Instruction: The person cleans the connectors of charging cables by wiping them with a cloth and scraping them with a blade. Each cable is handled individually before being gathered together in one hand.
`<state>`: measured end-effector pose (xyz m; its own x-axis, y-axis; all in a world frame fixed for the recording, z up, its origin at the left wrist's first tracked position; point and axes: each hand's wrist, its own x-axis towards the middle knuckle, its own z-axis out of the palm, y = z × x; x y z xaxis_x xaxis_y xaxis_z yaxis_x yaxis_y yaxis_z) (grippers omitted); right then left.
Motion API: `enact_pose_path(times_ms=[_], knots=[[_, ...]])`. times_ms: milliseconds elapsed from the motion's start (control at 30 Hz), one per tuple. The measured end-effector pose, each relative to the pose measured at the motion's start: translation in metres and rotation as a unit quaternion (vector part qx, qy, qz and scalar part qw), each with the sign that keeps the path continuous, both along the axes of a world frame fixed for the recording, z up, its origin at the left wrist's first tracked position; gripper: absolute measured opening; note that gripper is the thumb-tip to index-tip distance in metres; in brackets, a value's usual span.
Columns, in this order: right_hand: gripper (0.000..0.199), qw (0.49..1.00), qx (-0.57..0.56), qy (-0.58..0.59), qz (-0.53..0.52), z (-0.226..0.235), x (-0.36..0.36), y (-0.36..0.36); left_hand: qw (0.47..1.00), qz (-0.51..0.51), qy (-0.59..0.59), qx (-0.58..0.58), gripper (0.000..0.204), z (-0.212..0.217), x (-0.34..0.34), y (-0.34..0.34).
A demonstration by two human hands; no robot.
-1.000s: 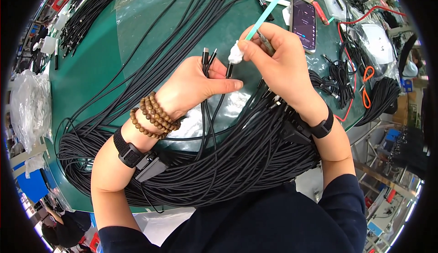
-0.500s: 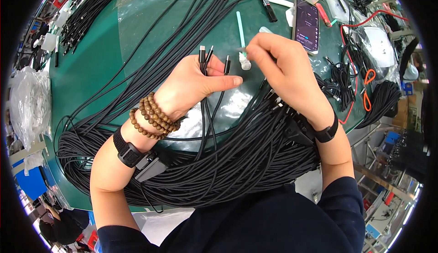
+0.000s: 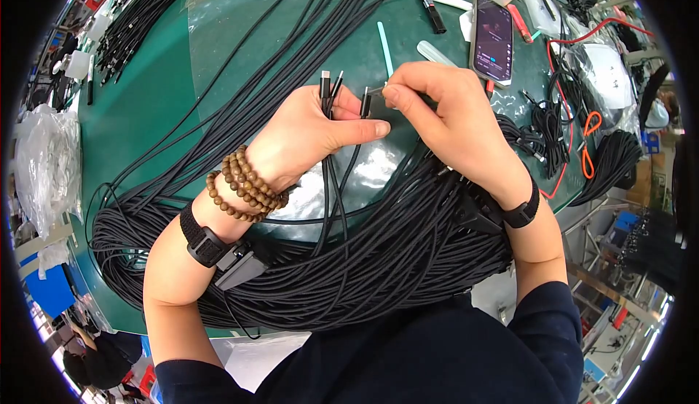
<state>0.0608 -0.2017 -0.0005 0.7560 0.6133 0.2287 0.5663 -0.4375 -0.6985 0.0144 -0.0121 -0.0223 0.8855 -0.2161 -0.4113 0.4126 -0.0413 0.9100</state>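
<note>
A: Head view: left hand?
B: Left hand [image 3: 309, 129] is half curled, thumb extended, gripping a few black cables [image 3: 325, 100] above the table [image 3: 145, 124], plugs up. One plug [image 3: 365, 104] stands apart, right of the others.
A: Right hand?
B: Right hand [image 3: 450, 109]: thumb and index pinched on something thin [image 3: 376, 89], tip at that plug. Can't tell if touching.
A: Nearby?
B: Teal stick [image 3: 384, 46] beyond the right hand, phone [image 3: 494, 40] further right.

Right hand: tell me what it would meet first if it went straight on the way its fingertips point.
The right hand would likely first meet the rightmost black connector held in the left hand, though depth is unclear.
</note>
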Motion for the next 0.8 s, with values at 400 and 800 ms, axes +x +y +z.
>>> enact_pose_path(times_ms=[400,800], knots=[[0.013,0.998,-0.005,0.063,0.028,0.001,-0.002,-0.001,1.000,-0.004,0.007,-0.021,0.028,0.001,-0.001,0.001],[0.007,0.999,0.003,0.037,-0.038,0.001,0.004,-0.007,0.995,-0.029,0.014,-0.093,0.020,0.005,-0.001,0.008]])
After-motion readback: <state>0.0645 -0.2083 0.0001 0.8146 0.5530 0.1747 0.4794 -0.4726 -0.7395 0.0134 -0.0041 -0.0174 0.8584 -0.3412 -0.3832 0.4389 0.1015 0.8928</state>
